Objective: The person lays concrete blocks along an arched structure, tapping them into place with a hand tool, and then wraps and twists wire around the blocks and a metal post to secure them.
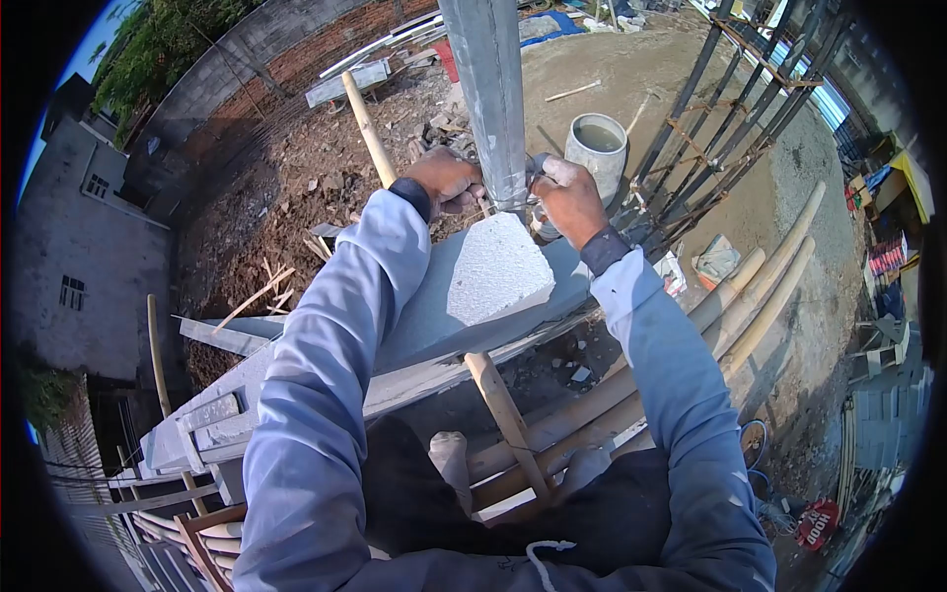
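Left hand [449, 183] and right hand [572, 202], fingers curled, flank the base of a tall grey straight-sided post [486, 99], which rises at the far edge of a long pale-grey, rough-topped wall [498, 271], by its sunlit end. Cannot tell what either grips. Whitish round bucket [604, 166] of greyish liquid beyond right hand.

sunlight lies across rubble-strewn earth [326, 180] near a brick wall [330, 54] and grey building [109, 252].
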Motion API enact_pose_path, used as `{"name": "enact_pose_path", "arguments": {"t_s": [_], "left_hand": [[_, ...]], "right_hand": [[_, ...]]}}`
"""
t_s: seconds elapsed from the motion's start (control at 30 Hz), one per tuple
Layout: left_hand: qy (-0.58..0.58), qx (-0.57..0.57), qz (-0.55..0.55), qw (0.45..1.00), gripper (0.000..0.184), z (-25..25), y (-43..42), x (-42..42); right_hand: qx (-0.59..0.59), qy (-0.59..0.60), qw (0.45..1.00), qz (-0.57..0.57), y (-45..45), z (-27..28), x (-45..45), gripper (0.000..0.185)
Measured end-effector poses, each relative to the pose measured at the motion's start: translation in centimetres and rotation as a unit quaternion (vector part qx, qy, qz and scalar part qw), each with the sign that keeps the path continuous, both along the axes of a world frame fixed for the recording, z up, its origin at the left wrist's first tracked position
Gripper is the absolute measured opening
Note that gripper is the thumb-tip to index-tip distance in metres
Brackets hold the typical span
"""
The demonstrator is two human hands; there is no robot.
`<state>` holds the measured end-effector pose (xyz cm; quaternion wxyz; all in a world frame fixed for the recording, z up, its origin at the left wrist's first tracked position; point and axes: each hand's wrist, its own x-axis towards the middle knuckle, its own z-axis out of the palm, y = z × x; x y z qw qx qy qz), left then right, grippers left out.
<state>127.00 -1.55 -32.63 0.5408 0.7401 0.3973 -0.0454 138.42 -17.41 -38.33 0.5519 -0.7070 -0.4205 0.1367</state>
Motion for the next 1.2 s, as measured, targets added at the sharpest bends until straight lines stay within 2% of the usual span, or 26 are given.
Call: {"name": "enact_pose_path", "arguments": {"t_s": [0.13, 0.3, 0.63, 0.73, 0.83, 0.9, 1.0, 1.1, 1.2], "left_hand": [[0.022, 0.036, -0.009, 0.999, 0.012, 1.2, -0.6, 0.2], [-0.05, -0.017, -0.027, 0.998, 0.015, 0.3, 0.0, -0.7], [-0.142, -0.118, -0.104, 0.977, 0.026, 0.4, 1.5, -3.1], [-0.19, 0.045, -0.247, 0.949, 0.024, -0.9, 2.0, -3.2], [-0.165, 0.256, -0.26, 0.916, 0.023, -0.3, 1.3, -3.3], [-0.163, 0.278, -0.247, 0.914, 0.023, 0.0, 1.0, -3.4], [-0.163, 0.25, -0.228, 0.927, 0.025, 0.0, 1.1, -3.4], [-0.149, 0.213, -0.216, 0.941, 0.025, -0.5, 1.7, -2.8], [-0.143, 0.125, -0.17, 0.967, 0.023, -1.1, 1.7, -2.6]], "right_hand": [[0.016, 0.019, 1.0, 0.0, -0.1, 0.1, -0.4, 0.017], [-0.018, 0.028, 0.999, -0.008, -0.3, 0.7, -0.5, 0.016], [-0.013, 0.152, 0.988, 0.008, 0.0, -0.6, -0.2, 0.018], [-0.008, 0.187, 0.982, 0.004, 0.1, -1.5, 0.2, 0.026], [-0.004, 0.181, 0.984, 0.0, 0.2, -1.7, 0.2, 0.027], [-0.006, 0.183, 0.983, 0.002, 0.0, -1.5, 0.1, 0.027], [-0.015, 0.16, 0.987, -0.002, -0.2, -0.8, -0.3, 0.027], [-0.05, 0.057, 0.997, -0.028, -0.3, -0.2, -0.6, 0.026], [0.015, -0.075, 0.994, -0.073, 0.0, -1.1, -0.8, 0.016]]}}
